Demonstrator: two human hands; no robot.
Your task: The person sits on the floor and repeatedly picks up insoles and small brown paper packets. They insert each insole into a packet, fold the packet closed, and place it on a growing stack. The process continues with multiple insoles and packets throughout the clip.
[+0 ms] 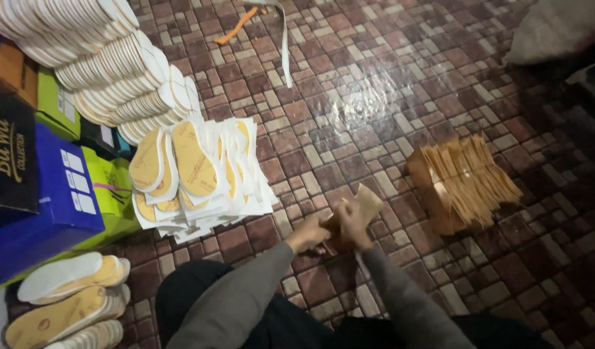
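Observation:
Both my hands meet low in the middle of the view, over the tiled floor. My right hand grips a tan cardboard piece that sticks up and to the right. My left hand is closed against the same piece from the left. A fanned stack of similar tan cardboard pieces lies on the floor to the right. A pile of yellow insoles on white sheets lies to the left of my hands.
Long rows of stacked white insoles lean at the upper left. Blue, green and black boxes stand at the left edge. More insoles lie at the lower left. A white strip and an orange scrap lie further away.

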